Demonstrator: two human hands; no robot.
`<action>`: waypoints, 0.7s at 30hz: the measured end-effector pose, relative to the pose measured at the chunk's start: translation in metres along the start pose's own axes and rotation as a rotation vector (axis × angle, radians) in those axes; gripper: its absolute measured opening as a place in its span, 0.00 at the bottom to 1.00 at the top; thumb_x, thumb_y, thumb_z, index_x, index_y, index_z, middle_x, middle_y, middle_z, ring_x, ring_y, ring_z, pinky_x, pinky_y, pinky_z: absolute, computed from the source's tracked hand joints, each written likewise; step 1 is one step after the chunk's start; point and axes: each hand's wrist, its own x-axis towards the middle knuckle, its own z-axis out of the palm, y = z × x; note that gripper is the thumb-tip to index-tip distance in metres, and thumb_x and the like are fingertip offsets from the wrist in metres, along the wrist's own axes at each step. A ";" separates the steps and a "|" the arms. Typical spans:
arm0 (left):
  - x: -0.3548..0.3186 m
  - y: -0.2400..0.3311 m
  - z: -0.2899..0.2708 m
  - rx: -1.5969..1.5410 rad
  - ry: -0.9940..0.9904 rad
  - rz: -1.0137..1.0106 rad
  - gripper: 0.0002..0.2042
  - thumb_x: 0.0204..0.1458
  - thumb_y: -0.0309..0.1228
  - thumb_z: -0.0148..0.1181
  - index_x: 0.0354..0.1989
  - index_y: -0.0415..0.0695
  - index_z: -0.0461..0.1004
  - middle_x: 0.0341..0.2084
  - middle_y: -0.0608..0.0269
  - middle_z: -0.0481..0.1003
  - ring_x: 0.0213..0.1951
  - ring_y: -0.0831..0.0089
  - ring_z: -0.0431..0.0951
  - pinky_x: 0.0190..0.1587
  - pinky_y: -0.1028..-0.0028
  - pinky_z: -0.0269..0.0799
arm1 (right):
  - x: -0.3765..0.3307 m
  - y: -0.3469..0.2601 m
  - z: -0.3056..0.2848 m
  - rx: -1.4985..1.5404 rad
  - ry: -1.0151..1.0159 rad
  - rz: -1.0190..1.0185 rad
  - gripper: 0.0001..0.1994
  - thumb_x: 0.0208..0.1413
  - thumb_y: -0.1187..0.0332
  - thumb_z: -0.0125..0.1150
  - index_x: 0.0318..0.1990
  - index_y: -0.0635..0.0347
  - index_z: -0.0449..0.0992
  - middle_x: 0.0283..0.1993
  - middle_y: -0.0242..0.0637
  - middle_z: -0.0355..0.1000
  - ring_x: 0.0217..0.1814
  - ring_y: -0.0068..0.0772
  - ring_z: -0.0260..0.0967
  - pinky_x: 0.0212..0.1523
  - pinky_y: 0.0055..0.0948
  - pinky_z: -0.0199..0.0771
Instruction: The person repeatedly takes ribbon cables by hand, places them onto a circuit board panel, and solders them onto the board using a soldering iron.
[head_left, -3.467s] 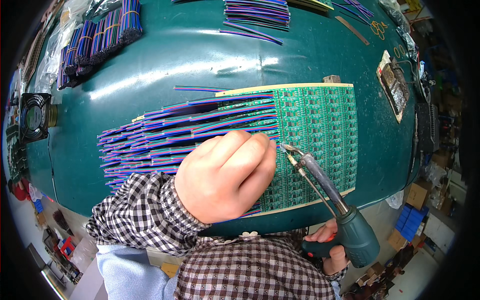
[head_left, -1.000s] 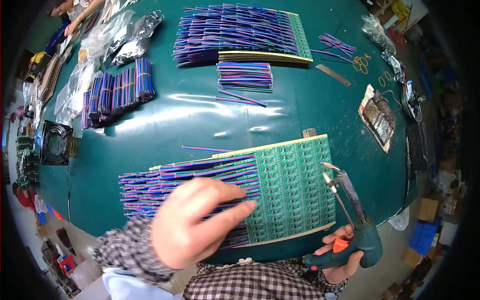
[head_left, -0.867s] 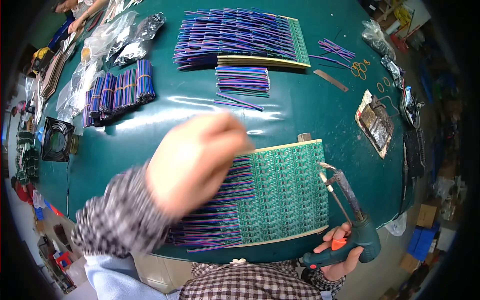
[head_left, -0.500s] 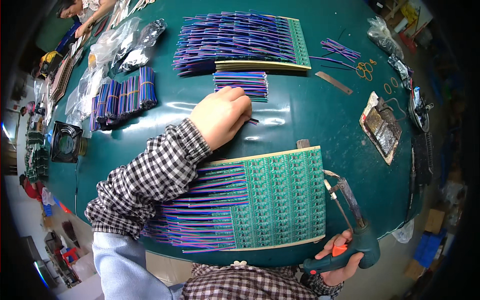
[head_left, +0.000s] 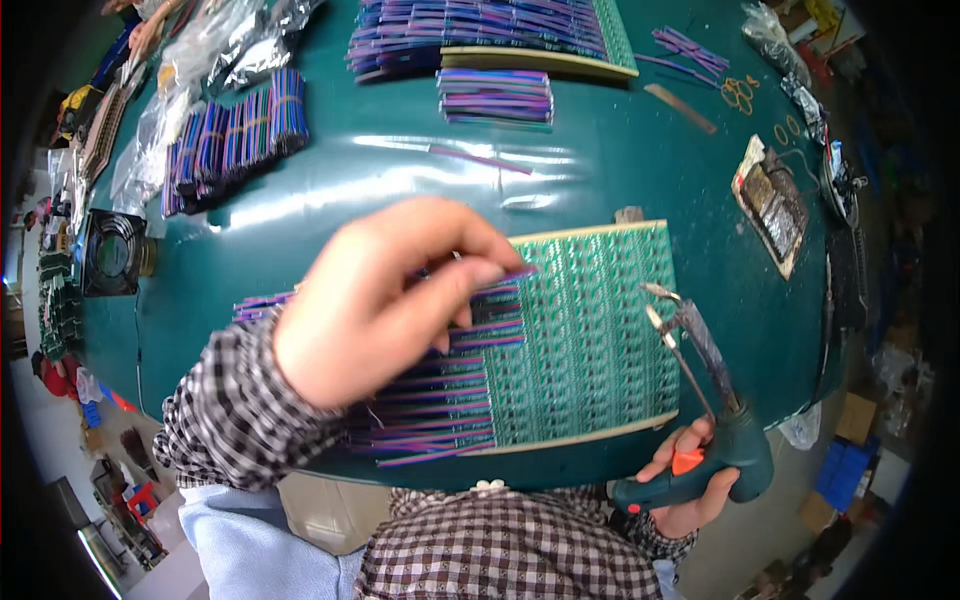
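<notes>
left hand (head_left: 385,300) pinching wire (head_left: 510,272) | right hand (head_left: 690,490) gripping soldering gun (head_left: 715,400) | seat wire end squarely on green circuit board (head_left: 600,330) pad before soldering

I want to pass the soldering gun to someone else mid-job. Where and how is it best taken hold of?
Grip the soldering gun by its dark green pistol handle, low near the table's front edge, where the right hand already wraps it, and come from below and behind. Its bare metal tip and feed tube point up and away over the green circuit board panel, so that end is probably hot.
</notes>
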 end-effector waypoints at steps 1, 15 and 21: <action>-0.005 -0.009 0.008 0.058 -0.001 0.037 0.06 0.55 0.22 0.53 0.39 0.36 0.74 0.30 0.65 0.73 0.27 0.84 0.70 0.26 0.83 0.67 | -0.001 0.001 0.001 -0.008 -0.017 -0.001 0.31 0.61 0.47 0.45 0.54 0.73 0.59 0.42 0.43 0.64 0.40 0.35 0.65 0.26 0.31 0.83; -0.041 -0.055 0.055 0.962 0.235 0.739 0.19 0.37 0.26 0.56 0.41 0.34 0.74 0.34 0.56 0.72 0.32 0.66 0.75 0.29 0.74 0.73 | -0.032 0.000 0.008 -0.032 0.004 0.100 0.35 0.56 0.46 0.53 0.57 0.72 0.57 0.45 0.46 0.66 0.47 0.44 0.71 0.38 0.40 0.84; -0.040 -0.059 0.055 0.993 0.180 0.749 0.19 0.37 0.26 0.56 0.41 0.34 0.74 0.34 0.55 0.72 0.32 0.66 0.75 0.29 0.74 0.73 | -0.039 0.001 0.013 -0.128 0.020 0.052 0.33 0.60 0.47 0.48 0.54 0.75 0.56 0.43 0.47 0.64 0.45 0.41 0.70 0.34 0.33 0.85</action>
